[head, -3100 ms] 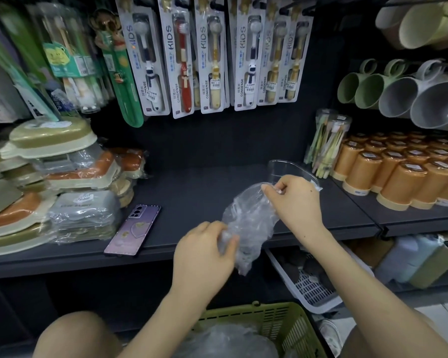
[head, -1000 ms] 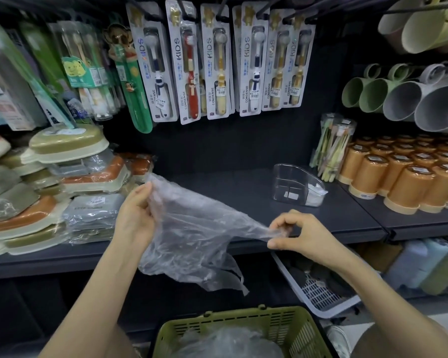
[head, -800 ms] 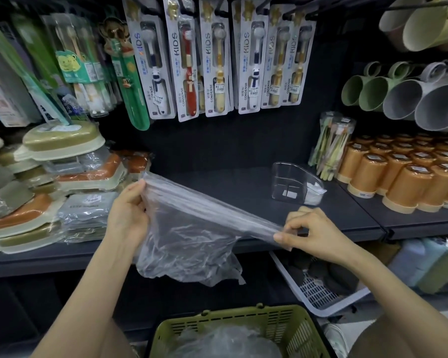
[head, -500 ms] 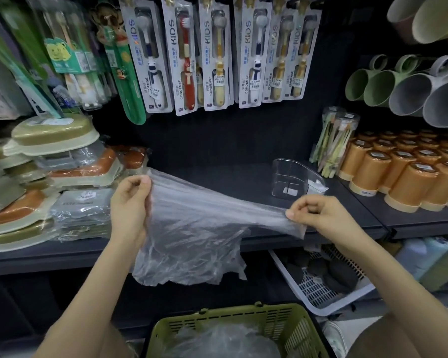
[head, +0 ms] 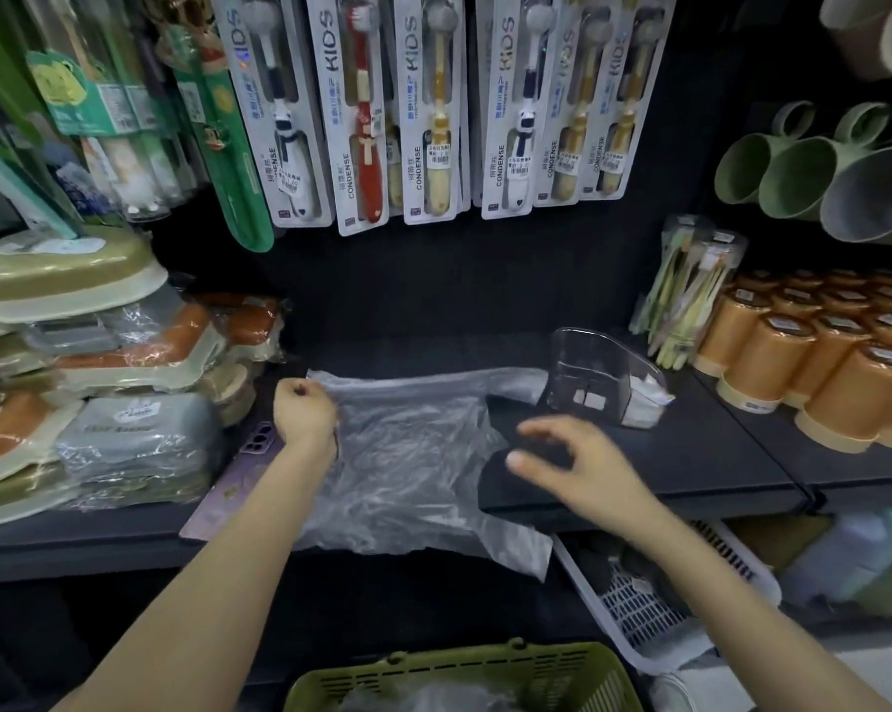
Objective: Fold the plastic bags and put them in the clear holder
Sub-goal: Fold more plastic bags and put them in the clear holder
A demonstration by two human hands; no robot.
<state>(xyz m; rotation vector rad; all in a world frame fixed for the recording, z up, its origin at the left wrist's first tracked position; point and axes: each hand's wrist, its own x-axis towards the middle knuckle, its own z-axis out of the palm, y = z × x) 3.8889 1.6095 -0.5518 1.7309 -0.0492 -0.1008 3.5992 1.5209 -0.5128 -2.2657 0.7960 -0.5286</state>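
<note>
**One bag flat on the shelf, a basketful waiting**

A person's left grip (head: 304,413), fingers curled tight, pins the far left corner of a plastic bag (head: 408,454) to a dark shop shelf (head: 690,465). The right grip (head: 577,467) hovers just right of the sheet, blurred, with fingers spread apart and holding nothing.

The bag lies spread out between the two grips and shows no fold. Its near edge droops over the shelf front, and one handle strip reaches towards the clear holder (head: 603,382), which stands just beyond the right grip. At the holder's right end sits what appears to be a white folded bundle (head: 647,398), so a small part of the job looks done.

Below both grips, a green basket (head: 485,668) holds more crumpled plastic (head: 433,704), which suggests most of the work lies ahead. This bag has yet to take its first fold and must then go into the holder, with the basket's contents to follow. A phone (head: 238,470) lies on the shelf beside the left forearm, just left of the bag.
</note>
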